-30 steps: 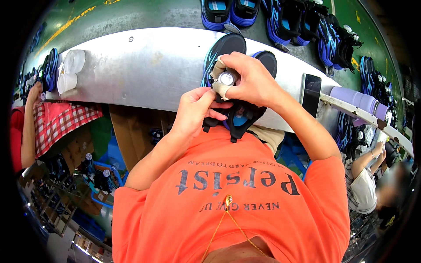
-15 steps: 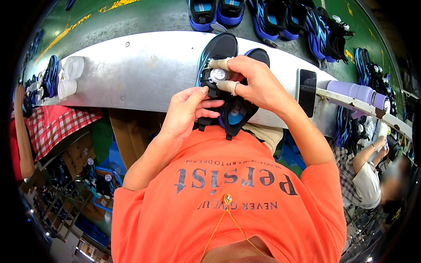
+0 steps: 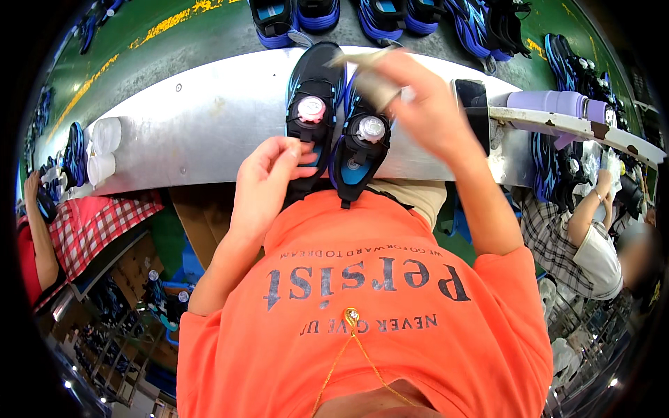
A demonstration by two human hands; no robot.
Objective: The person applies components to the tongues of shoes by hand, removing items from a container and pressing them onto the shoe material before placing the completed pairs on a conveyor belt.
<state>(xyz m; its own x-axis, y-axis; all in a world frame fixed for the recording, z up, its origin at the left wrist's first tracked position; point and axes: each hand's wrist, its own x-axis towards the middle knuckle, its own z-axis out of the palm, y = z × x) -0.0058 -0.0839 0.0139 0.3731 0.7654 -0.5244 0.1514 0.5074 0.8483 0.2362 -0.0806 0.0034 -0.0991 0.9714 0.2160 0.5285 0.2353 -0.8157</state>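
Two black and blue sneakers stand side by side on the metal bench, toes pointing away from me. The left sneaker (image 3: 317, 70) has a round dial (image 3: 311, 109) that looks pinkish red. On the right sneaker (image 3: 355, 174) sits a clear, silvery dial (image 3: 371, 129). My left hand (image 3: 265, 174) is closed in a pinch of thumb and forefinger at the left sneaker's collar, other fingers loosely bent. My right hand (image 3: 421, 101), tan wraps on its fingers, is smeared by motion above the right sneaker's toe. Whether it holds anything is hidden by the blur.
A phone (image 3: 472, 115) lies on the bench (image 3: 202, 132) at right, before a purple bottle (image 3: 547, 102) behind a chipped white rail (image 3: 578, 125). Clear cups (image 3: 104, 150) stand at left. More sneakers (image 3: 383, 17) line the far green belt. People work on both sides.
My right hand has lifted off the left sneaker's dial and swung right and away. That dial, pale before, now looks pinkish red. My left hand stays at the collar. The whole view has shifted slightly.
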